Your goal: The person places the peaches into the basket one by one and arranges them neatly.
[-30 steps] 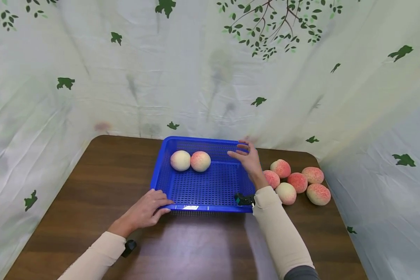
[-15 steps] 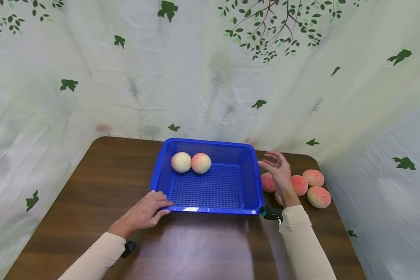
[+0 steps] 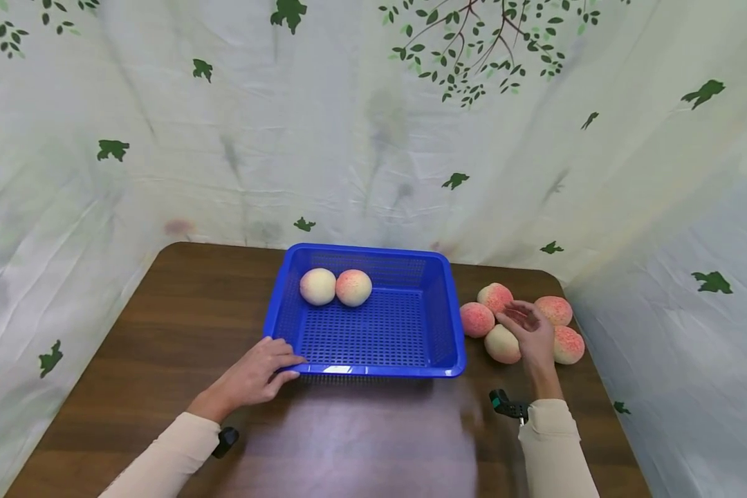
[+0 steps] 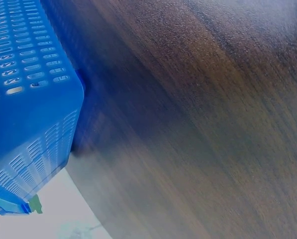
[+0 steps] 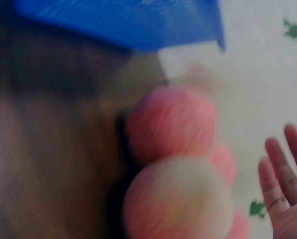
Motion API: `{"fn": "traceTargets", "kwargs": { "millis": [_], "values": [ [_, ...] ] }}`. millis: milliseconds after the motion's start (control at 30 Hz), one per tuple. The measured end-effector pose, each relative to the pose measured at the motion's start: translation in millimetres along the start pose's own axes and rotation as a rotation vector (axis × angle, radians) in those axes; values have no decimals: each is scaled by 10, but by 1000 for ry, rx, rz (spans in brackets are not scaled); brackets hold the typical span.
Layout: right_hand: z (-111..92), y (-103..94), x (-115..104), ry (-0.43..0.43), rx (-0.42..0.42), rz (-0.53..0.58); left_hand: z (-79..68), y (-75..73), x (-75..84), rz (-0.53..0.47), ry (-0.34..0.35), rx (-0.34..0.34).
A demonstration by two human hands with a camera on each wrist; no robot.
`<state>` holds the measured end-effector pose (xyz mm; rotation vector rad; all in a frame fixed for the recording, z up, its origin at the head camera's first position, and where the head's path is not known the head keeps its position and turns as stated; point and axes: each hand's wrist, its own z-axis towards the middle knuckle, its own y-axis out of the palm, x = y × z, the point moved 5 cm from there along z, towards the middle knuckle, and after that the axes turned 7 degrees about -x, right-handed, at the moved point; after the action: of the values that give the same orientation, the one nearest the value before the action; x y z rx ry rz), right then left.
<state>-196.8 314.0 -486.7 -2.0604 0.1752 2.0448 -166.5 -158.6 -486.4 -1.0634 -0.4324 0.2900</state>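
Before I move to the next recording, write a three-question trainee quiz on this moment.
1. How many peaches lie in the blue basket?
2. True or false: the left hand touches the basket at its near-left corner.
3. What is the right hand nearest to? A) the basket's left wall; B) the loose peaches on the table; C) the left hand.

Key: 1: two. 2: true. 3: B.

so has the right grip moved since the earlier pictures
Yes, rightward: in the head view, judged against the table, the right grip has gone from over the right end of the blue basket to the peaches.
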Motion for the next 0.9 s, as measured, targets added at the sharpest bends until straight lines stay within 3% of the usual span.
{"fn": "traceTargets", "kwargs": {
  "millis": [267,567,900],
  "values": [
    [-184,-214,293,-25,113,-76,9,-19,-4,1,-12,-11],
    [-261,-219,538,2,145,-147,19,-15,-12,-6,-48,-42],
    [-276,-148,717,-1,152,-65,11,-12,10,-12,-31,-29]
  ]
}}
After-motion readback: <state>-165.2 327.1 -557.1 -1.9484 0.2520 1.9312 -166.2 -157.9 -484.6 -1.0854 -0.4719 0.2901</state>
